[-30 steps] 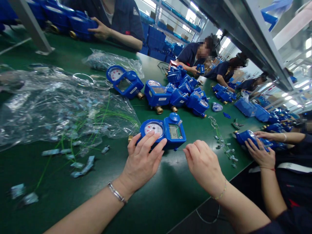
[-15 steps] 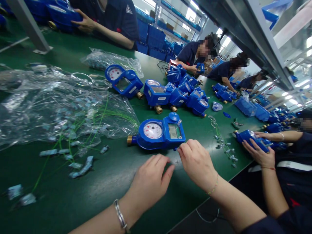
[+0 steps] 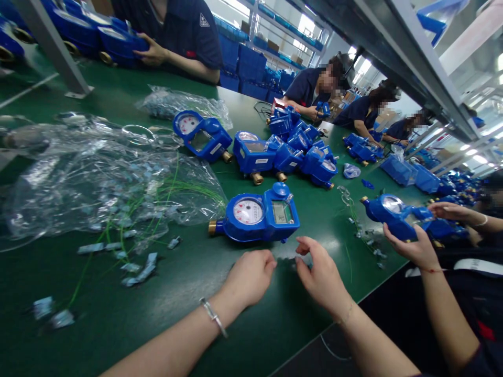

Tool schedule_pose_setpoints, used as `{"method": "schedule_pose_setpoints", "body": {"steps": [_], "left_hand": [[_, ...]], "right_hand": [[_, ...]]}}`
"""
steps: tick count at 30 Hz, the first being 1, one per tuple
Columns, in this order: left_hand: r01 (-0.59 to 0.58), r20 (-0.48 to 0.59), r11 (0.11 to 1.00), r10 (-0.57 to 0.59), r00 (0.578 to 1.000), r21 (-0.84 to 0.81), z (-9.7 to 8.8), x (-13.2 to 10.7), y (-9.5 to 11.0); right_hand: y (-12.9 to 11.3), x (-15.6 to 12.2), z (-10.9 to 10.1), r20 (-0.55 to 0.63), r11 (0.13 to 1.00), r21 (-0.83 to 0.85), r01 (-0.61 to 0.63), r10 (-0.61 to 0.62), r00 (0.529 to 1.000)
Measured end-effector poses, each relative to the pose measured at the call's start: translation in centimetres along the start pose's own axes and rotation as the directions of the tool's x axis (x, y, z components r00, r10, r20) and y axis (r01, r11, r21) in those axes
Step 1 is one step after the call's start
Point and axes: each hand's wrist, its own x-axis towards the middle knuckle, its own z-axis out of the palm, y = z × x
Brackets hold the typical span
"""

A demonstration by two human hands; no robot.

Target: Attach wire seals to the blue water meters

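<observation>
A blue water meter (image 3: pixel 245 217) with a round dial, a small display and a brass end lies face up on the green table before me. My left hand (image 3: pixel 251 277) is just below it, fingers curled in and thumb against them; whatever they may hold is hidden. To its right, my right hand (image 3: pixel 320 275) stands apart from the meter's lower right corner, with thumb and fingers bent and a gap between them. A small bluish bit seems to show by those fingers, too blurred to tell. Neither hand touches the meter.
Left, a clear plastic bag (image 3: pixel 98 183) spills green wire seals with pale blue tags (image 3: pixel 147 269). Behind the meter stand several more blue meters (image 3: pixel 255 152). More wire seals (image 3: pixel 369 243) lie at right, near a co-worker's hands (image 3: pixel 416 248) on another meter. A metal post (image 3: pixel 55 47) rises far left.
My right hand has drawn back from the meter's corner and its pinch has loosened. My left hand's thumb has closed against its fingers. The co-worker at right has turned a meter face up.
</observation>
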Motion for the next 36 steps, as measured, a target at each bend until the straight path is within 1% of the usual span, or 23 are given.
{"method": "schedule_pose_setpoints", "body": {"steps": [2,4,5,6,7,8,10,11,12,13,14,15,16,17,20,22,26,28,33,36], "left_hand": [[-0.065,0.036,0.972,0.058,0.998,0.224,-1.6,-1.6,0.2],[-0.199,0.128,0.870,0.157,0.979,0.452,-3.0,-3.1,0.9],[-0.275,0.178,0.810,0.212,0.961,0.518,-3.6,-3.7,1.4],[-0.345,0.217,0.773,0.269,0.938,0.532,-4.0,-4.1,1.9],[-0.403,0.237,0.771,0.327,0.915,0.493,-4.2,-4.3,2.3],[-0.452,0.247,0.789,0.380,0.891,0.417,-4.3,-4.3,2.7],[-0.522,0.260,0.833,0.471,0.843,0.183,-4.1,-3.9,2.8],[-0.531,0.261,0.846,0.504,0.823,0.041,-3.9,-3.6,2.6],[-0.516,0.256,0.852,0.521,0.814,-0.092,-3.7,-3.2,2.3],[-0.479,0.245,0.855,0.516,0.821,-0.197,-3.4,-2.9,1.9],[-0.437,0.225,0.858,0.497,0.838,-0.268,-3.2,-2.6,1.5],[-0.402,0.201,0.862,0.472,0.858,-0.307,-3.0,-2.4,1.1],[-0.378,0.175,0.870,0.445,0.878,-0.316,-2.8,-2.3,0.8],[-0.365,0.143,0.880,0.421,0.896,-0.302,-2.6,-2.2,0.6],[-0.347,0.053,0.911,0.367,0.929,-0.221,-2.2,-2.1,0.3],[-0.333,0.024,0.927,0.342,0.939,-0.174,-2.0,-2.1,0.3],[-0.356,0.020,0.930,0.359,0.933,-0.093,-1.8,-1.9,0.4],[-0.381,-0.004,0.924,0.381,0.924,-0.042,-1.8,-1.9,0.6],[-0.429,-0.058,0.902,0.431,0.901,0.038,-1.5,-2.1,0.8],[-0.418,-0.103,0.906,0.422,0.901,0.063,-1.4,-2.0,0.5]], "right_hand": [[0.6,-1.4,0.6,0.022,0.989,0.108,-0.105,0.103,0.994],[0.8,-2.7,1.4,0.031,0.947,0.241,-0.211,0.210,0.977],[0.8,-3.1,1.9,0.022,0.914,0.314,-0.257,0.264,0.964],[0.6,-3.4,2.2,0.011,0.870,0.395,-0.295,0.317,0.948],[0.3,-3.5,2.5,0.006,0.811,0.489,-0.322,0.367,0.930],[-0.1,-3.5,2.7,0.010,0.733,0.591,-0.337,0.411,0.912],[-0.9,-3.2,2.8,0.057,0.523,0.784,-0.334,0.474,0.879],[-1.2,-3.0,2.7,0.089,0.409,0.855,-0.318,0.489,0.868],[-1.5,-2.7,2.6,0.115,0.306,0.905,-0.297,0.494,0.862],[-1.8,-2.6,2.4,0.134,0.222,0.936,-0.275,0.495,0.858],[-2.0,-2.4,2.3,0.148,0.159,0.954,-0.255,0.491,0.859],[-2.2,-2.4,2.2,0.154,0.121,0.963,-0.240,0.484,0.861],[-2.2,-2.4,2.1,0.150,0.111,0.967,-0.229,0.479,0.865],[-2.3,-2.4,2.1,0.136,0.126,0.967,-0.220,0.476,0.869],[-2.1,-2.7,2.3,0.051,0.248,0.950,-0.189,0.474,0.879],[-1.9,-2.8,2.6,-0.006,0.306,0.938,-0.164,0.487,0.873],[-1.3,-2.8,3.0,-0.083,0.348,0.931,-0.113,0.502,0.861],[-1.3,-2.7,3.2,-0.081,0.331,0.938,-0.098,0.486,0.870],[-1.8,-2.2,3.4,-0.003,0.177,0.980,-0.093,0.474,0.880],[-2.2,-2.0,3.3,0.007,0.141,0.987,-0.082,0.465,0.885]]}}
